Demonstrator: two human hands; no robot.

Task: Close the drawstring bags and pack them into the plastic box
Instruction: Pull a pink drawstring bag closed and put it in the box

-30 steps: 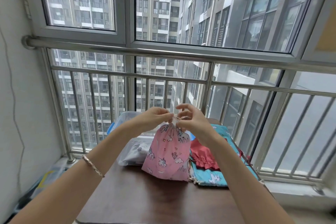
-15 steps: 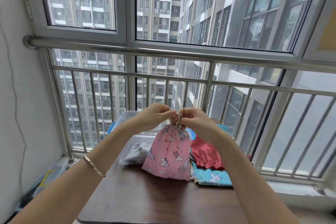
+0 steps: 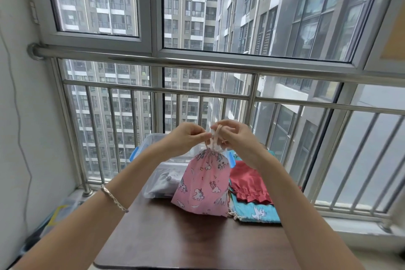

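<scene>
Left hand (image 3: pixel 186 138): fingers pinched on drawstring (image 3: pixel 215 136)
Right hand (image 3: pixel 235 138): fingers pinched on drawstring
Pink bag (image 3: pixel 203 184): cinched, hanging below fingers, base on surface (image 3: pixel 175 237)

Two bare forearms reach into view from the bottom edge, with no sleeves showing anywhere along them. The left wrist wears a thin silvery bracelet (image 3: pixel 114 198), a narrow band with a twisted or braided look that sits snug around the arm a little below the left hand (image 3: pixel 186 137). The right hand (image 3: pixel 235 136) and its wrist carry no jewellery on the sides that show. No rings can be made out on the fingers of either hand, and the nails are too small to judge.
</scene>
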